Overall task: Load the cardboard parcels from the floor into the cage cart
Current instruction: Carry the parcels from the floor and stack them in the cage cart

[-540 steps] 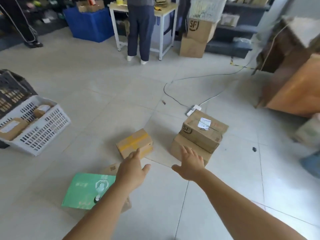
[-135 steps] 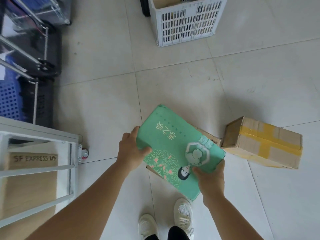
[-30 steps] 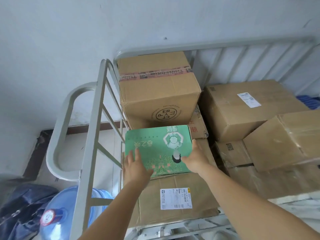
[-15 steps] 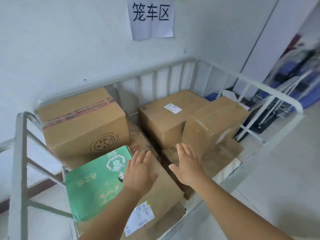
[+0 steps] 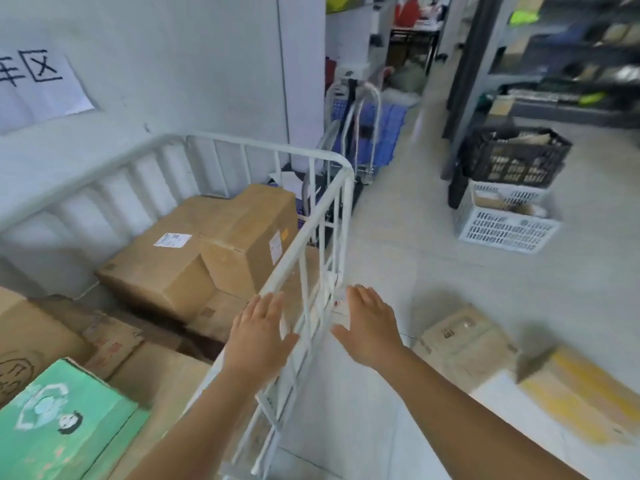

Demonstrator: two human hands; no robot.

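The white cage cart [image 5: 313, 237] stands against the wall, filled with several brown cardboard boxes [image 5: 194, 251]. The flat green parcel [image 5: 59, 420] lies on top of boxes at the cart's near left corner. Both my hands are empty with fingers spread: my left hand [image 5: 258, 336] hovers over the cart's side rail, my right hand [image 5: 369, 327] is just outside it above the floor. On the tiles to the right lie a plain cardboard parcel [image 5: 464, 341] and a parcel with yellow tape [image 5: 581, 396], both blurred.
A white slotted crate [image 5: 505, 221] with a black crate [image 5: 516, 157] stacked on it stands at the far right by dark shelving [image 5: 568, 64]. A hand trolley with blue crates [image 5: 367, 133] sits behind the cart. A paper sign [image 5: 38, 88] hangs on the wall.
My view has swung right from the cart's inside toward the floor. Both hands have left the green parcel, which stays in the cart, and moved right over the side rail.
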